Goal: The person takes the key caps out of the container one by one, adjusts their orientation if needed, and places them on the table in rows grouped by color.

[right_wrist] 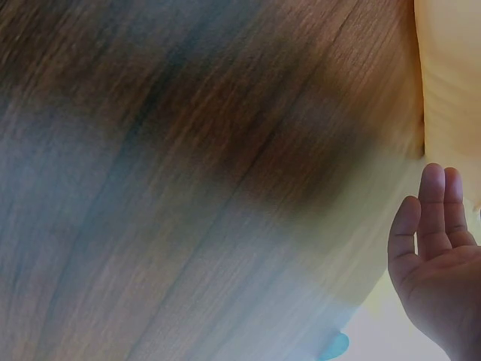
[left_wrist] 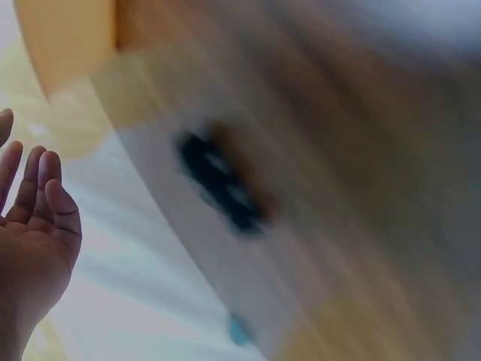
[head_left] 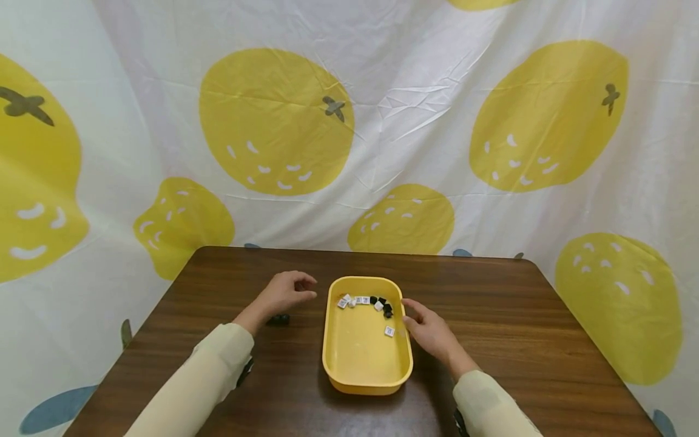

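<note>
Best to steady the shallow yellow tray with rounded corners [head_left: 360, 367] lightly with the right hand [head_left: 428, 331], at its right rim with grip parted, unsure of contact. Bring in the left hand [head_left: 285, 292], just off the left rim with thumb and fingers apart, apparently empty. Pinch singly from the small white square pieces [head_left: 366, 300] and small black blocks [head_left: 388, 309] mostly gathered toward the tray's far end. Avoid brushing the black oblong object [head_left: 280, 319] on the brown wood-grain tabletop [head_left: 519, 321] near the left wrist.

Fruit-print cloth [head_left: 404, 139] behind brown table [head_left: 502, 321]
</note>
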A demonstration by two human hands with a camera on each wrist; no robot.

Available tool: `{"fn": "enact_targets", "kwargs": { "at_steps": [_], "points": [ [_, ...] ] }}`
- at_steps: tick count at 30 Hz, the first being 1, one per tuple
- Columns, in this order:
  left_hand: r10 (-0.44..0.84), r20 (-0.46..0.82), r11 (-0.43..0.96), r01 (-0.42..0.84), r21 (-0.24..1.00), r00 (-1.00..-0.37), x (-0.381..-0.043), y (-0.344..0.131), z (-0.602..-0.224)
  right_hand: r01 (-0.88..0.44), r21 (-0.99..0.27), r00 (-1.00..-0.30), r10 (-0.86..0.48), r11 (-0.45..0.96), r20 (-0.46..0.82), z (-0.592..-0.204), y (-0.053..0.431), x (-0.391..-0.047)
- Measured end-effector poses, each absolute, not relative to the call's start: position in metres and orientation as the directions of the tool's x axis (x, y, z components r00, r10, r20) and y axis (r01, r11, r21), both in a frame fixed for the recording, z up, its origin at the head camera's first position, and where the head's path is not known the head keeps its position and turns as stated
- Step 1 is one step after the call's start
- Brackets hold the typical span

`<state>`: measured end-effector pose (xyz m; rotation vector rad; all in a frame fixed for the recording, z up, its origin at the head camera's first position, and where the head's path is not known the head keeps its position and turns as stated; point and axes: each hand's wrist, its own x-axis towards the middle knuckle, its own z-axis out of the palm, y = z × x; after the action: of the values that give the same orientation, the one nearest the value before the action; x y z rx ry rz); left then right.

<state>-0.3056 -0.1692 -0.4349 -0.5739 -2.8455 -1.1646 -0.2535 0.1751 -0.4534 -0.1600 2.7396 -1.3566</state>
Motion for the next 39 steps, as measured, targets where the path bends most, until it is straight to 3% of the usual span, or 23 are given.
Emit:
{"fn": "enact_targets", "kwargs": {
  "at_steps": [8,16,27,33,39],
  "points": [
    [0.436,0.162,0.624,0.428,0.654,-0.885,-0.317,-0.088,-0.415,-0.053,-0.8,-0.992,-0.122,0.598,-0.025,-0.454,0.175,-0.254],
    [0.534,0.09,0.672,0.487,0.558,-0.841,-0.323,-0.034,-0.431,-0.067,-0.805,-0.992,-0.129,0.59,-0.012,-0.455,0.174,-0.254],
    [0.614,-0.006,0.733,0.567,0.374,-0.789,-0.329,-0.011,-0.451,-0.094,-0.795,-0.99,-0.141,0.599,0.011,-0.452,0.174,-0.253],
    [0.705,-0.051,0.685,0.662,0.304,-0.707,-0.331,-0.008,-0.455,-0.086,-0.796,-0.99,-0.142,0.6,0.001,-0.452,0.175,-0.253],
    [0.681,-0.041,0.702,0.636,0.321,-0.731,-0.332,-0.009,-0.457,-0.095,-0.792,-0.99,-0.138,0.603,0.013,-0.454,0.176,-0.254]
  ]
}}
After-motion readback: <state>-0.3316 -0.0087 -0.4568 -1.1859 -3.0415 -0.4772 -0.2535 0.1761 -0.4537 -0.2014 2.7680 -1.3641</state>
